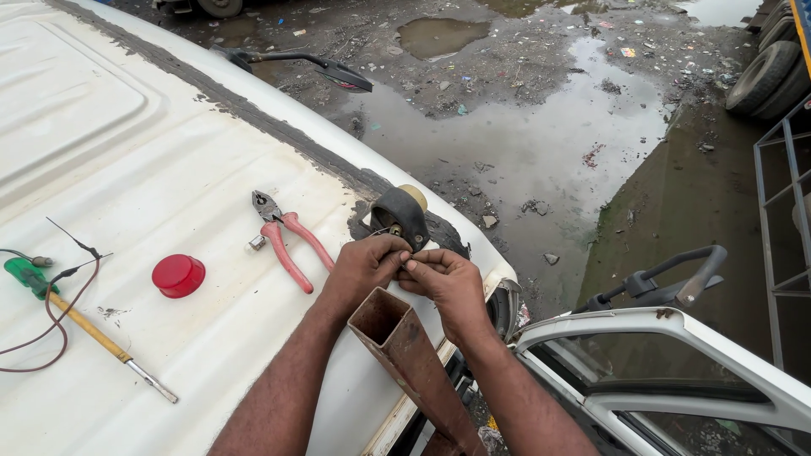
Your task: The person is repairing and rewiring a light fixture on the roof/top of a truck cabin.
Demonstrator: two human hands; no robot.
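Muddy ground with grey puddles (541, 143) fills the upper half of the view, and below it a dented white sheet-metal vehicle roof (127, 169) slopes across from nine o'clock toward the centre. At nine o'clock on that roof lies a long screwdriver with a green handle and yellow shaft (80, 325), its tip toward six o'clock, with a thin dark red wire (59, 321) looped over it. Just right of it, toward the centre, sits a round red plastic cap (178, 275), and further right a pair of steel pliers with pink rubber grips (283, 236), jaws pointing to eleven o'clock. Near the roof's edge at the centre stands a small black rounded lamp housing with a cream-coloured face (402, 213). The left hand (363, 270) and the right hand (452, 287) meet just below that housing, at its six o'clock, fingertips pinched together on something too small to make out, possibly a wire end coming from the housing; both sets of fingers are curled nearly closed. Beneath the wrists, a rusty brown square steel tube (405, 355) rises from six o'clock with its open mouth up. At four o'clock is a white vehicle door frame (676, 338), with a black side-mirror bracket (667, 283) above it, and stacked black tyres (764, 76) sit at two o'clock.
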